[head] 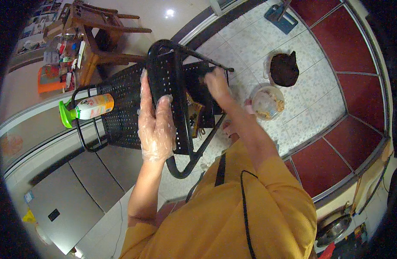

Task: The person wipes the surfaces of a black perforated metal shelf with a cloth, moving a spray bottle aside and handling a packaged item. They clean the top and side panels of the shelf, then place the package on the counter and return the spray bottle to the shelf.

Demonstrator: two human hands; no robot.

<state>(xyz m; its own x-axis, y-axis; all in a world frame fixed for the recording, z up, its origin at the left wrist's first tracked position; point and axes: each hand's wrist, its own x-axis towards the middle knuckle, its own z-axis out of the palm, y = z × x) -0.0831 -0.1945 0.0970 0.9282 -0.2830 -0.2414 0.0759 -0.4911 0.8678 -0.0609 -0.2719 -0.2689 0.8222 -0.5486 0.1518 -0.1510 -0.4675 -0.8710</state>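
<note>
A black metal rack (167,73) with perforated shelves and tubular ends stands before me, tilted in view. My left hand (156,129), in a clear plastic glove, holds the edge of one perforated panel, thumb on one side and fingers on the other. Blurred, my right hand (216,81) is at another dark perforated shelf (195,73) of the rack; whether it grips something dark there is unclear. A spray bottle (96,106) with a green trigger head lies at the rack's far left end. Inside the frame, below the right hand, a yellowish printed item (194,116) is partly hidden.
A clear round tub (268,102) with cloudy contents and a dark cloth-like bundle (284,69) sit on the tiled floor (315,94). A dustpan (281,19) lies further off. Wooden chair (98,32) at upper left, grey cabinet (65,200) at lower left, metal pan (334,230) at lower right.
</note>
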